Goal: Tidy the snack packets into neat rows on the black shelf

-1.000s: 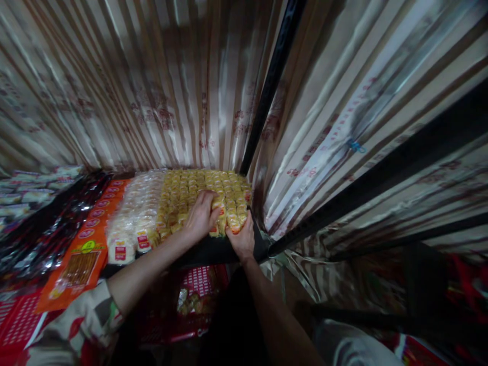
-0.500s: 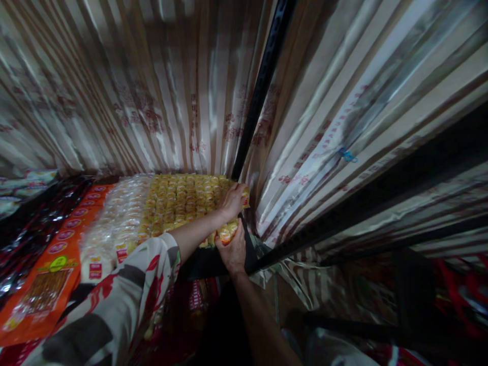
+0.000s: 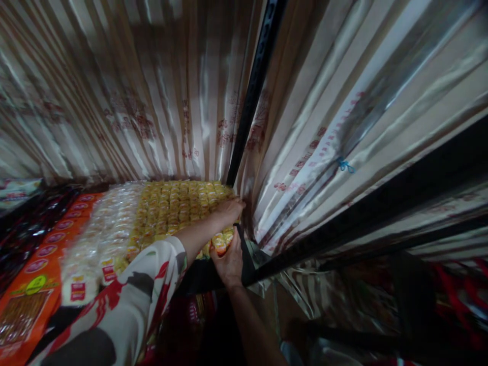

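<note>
Two hands on the yellow packets (image 3: 179,203), tucked right up against the black post (image 3: 253,91)

Left hand (image 3: 229,209) lies flat, palm down, on the rows' 3 o'clock end, probably pinning them so nothing slides. Right hand (image 3: 227,256), at 6 o'clock from it, curls round the front packet (image 3: 220,241) at the shelf lip (image 3: 202,277). White packets (image 3: 110,223) sit at 9 o'clock of the yellow ones.

snack packs (image 3: 179,206) on shelf (image 3: 213,272), post (image 3: 251,96) behind
</note>
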`<control>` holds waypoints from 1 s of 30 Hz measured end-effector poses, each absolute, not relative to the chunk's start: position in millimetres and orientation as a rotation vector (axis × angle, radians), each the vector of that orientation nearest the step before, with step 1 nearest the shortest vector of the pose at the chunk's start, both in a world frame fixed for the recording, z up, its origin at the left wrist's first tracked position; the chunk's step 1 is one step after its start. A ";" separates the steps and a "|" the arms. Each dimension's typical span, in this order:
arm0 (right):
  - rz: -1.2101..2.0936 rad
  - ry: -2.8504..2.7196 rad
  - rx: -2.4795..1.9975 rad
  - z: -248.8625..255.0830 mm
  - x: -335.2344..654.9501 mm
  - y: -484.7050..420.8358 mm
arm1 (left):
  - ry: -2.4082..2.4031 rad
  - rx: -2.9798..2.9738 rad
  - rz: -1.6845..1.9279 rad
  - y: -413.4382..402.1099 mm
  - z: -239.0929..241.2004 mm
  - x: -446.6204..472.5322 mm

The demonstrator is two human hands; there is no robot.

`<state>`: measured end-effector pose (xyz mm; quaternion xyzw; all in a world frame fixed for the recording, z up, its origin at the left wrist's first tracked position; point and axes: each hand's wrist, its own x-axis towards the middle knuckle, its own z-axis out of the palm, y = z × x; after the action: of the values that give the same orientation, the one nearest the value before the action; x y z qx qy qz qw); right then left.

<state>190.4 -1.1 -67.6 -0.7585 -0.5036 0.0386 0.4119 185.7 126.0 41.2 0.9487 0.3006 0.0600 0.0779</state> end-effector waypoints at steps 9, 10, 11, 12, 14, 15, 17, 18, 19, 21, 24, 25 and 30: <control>0.077 -1.253 -1.909 -73.7 190.7 -0.5 | 1.021 2.873 0.172 124.1 25.7 210.0; 0.075 -1.252 -1.914 -74.8 190.7 -0.4 | 1.017 2.882 0.187 123.9 24.7 210.7; 0.072 -1.249 -1.920 -75.7 190.8 -0.4 | 1.016 2.889 0.203 123.4 23.8 211.1; 0.069 -1.248 -1.926 -76.4 191.0 -0.5 | 1.025 2.892 0.217 123.0 23.2 211.4; 0.060 -1.258 -1.920 -77.3 191.3 -0.8 | 1.068 2.885 0.237 122.2 22.1 212.2; 0.056 -1.266 -1.912 -77.6 191.5 -1.0 | 1.096 2.878 0.243 122.0 21.5 212.8; 0.047 -1.279 -1.897 -77.8 191.7 -1.4 | 1.139 2.867 0.242 122.2 20.0 214.0; 0.045 -1.280 -1.895 -77.8 191.7 -1.5 | 1.145 2.868 0.238 122.5 19.2 214.4; 0.046 -1.277 -1.898 -77.7 191.6 -1.6 | 1.142 2.872 0.234 122.7 18.5 214.4; 0.053 -1.268 -1.913 -77.1 191.1 -1.4 | 1.130 2.884 0.229 122.6 18.5 213.2; 0.065 -1.267 -1.928 -75.1 190.5 -0.7 | 1.121 2.904 0.248 118.2 24.4 207.2; 0.067 -1.269 -1.924 -74.5 190.5 -0.5 | 1.111 2.912 0.274 114.7 28.1 203.6; 0.051 -1.299 -1.878 -76.6 194.0 0.5 | 1.019 2.867 0.602 73.0 46.2 165.5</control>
<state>194.0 0.5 -76.6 -0.7479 -0.5171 0.0205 0.4157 165.5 73.0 46.2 0.9242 0.3284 0.1940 0.0202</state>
